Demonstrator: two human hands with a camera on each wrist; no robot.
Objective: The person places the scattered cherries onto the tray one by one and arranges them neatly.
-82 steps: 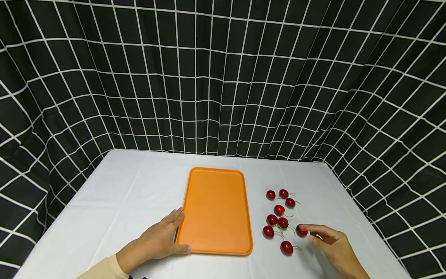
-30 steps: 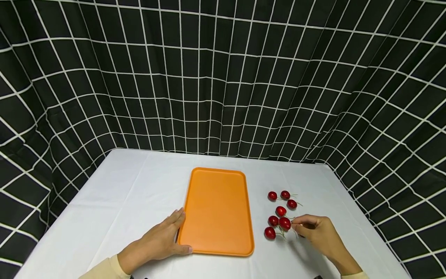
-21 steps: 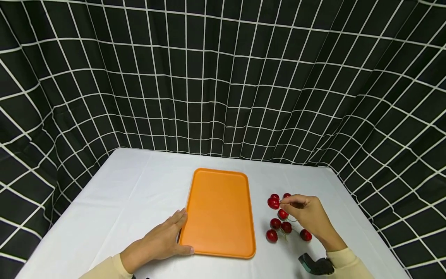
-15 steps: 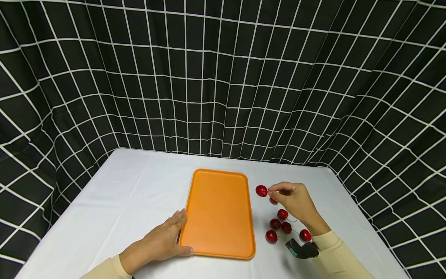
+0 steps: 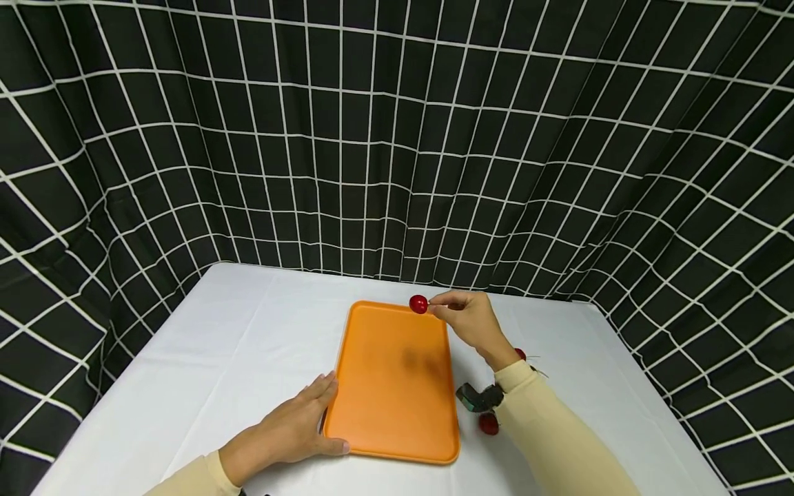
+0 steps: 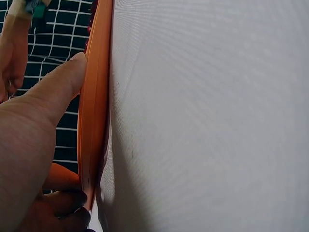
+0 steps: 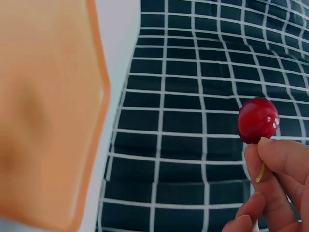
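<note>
My right hand (image 5: 469,318) pinches a red cherry (image 5: 418,304) by its stem, thumb against fingertips, in the air over the far right corner of the orange tray (image 5: 392,386). In the right wrist view the cherry (image 7: 258,120) sits just beyond the fingertips, its green stem (image 7: 260,172) poking out below them. My left hand (image 5: 289,426) rests against the tray's near left corner, its fingers along the left side and thumb at the front edge. The left wrist view shows that thumb (image 6: 60,84) touching the tray's rim (image 6: 94,106).
Right of the tray, a cherry (image 5: 489,424) and another cherry (image 5: 520,353) show around the right forearm (image 5: 552,427), which covers the area between. The white tablecloth (image 5: 248,324) extends to a black curtain (image 5: 372,138) with white grid lines.
My right hand took up a cherry from the near right, then carried it left and away from me over the pile to the tray's far end. My left hand stays at the tray.
</note>
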